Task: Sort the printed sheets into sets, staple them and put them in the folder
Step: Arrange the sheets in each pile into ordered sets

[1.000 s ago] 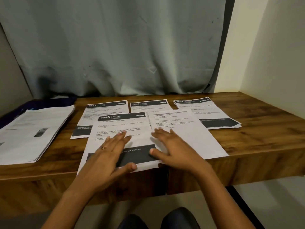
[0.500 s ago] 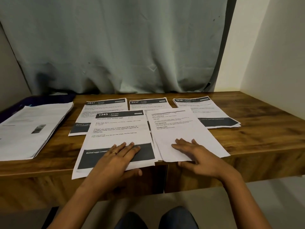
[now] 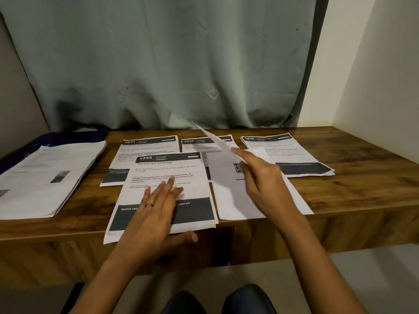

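Paper stack (image 3: 45, 177) cut by left edge, lifted sheet (image 3: 214, 139) blurred

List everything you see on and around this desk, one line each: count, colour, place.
desk: one, brown wood, across the view.
curtain: one, grey-green, behind the desk.
paper stack: one, white, desk's left end.
folder: one, dark blue, under the paper stack.
sheet 2641, sheet 2437, sheet 3638: three, white with dark bands, back row.
sheet 1345: one, same colours, front, overlapping sheet 2641.
QR-code sheet: one, white, right of sheet 1345.
lifted sheet: one, white, edge-on above sheet 2437.
ring: one, gold, on a finger.
knees: two, dark trousers, bottom edge.
left hand: one, flat on sheet 1345.
right hand: one, pinching the lifted sheet.
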